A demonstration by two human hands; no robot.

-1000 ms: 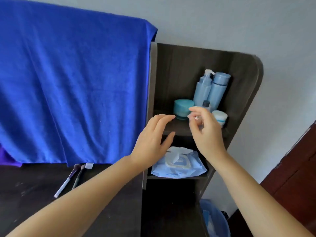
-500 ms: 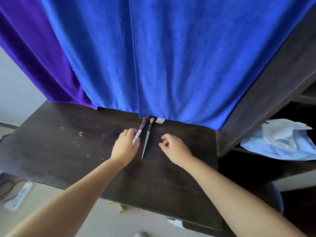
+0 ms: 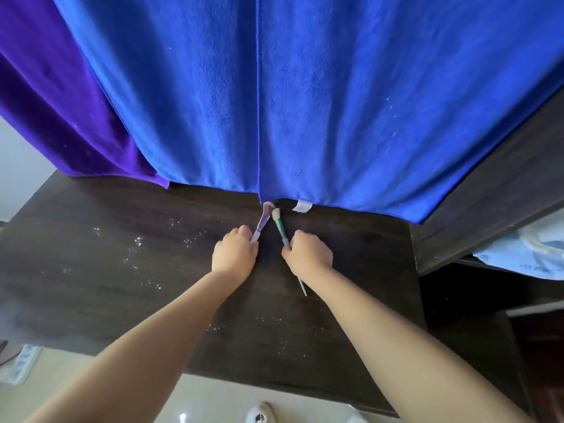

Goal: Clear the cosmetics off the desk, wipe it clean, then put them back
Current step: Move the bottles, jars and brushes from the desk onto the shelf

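Brushes number two on the dark desk [image 3: 91, 270], both lying near its back edge with bristles almost meeting under the hem of the blue towel [image 3: 335, 102]. Left hand [image 3: 234, 257] is closed around the white end of the purple brush [image 3: 262, 222]; right hand [image 3: 308, 254] is closed around the shaft of the green brush [image 3: 280, 228], whose thin tail pokes out below the wrist. One purple cloth [image 3: 55, 96] hangs left of the towel, and white specks dot the desk.
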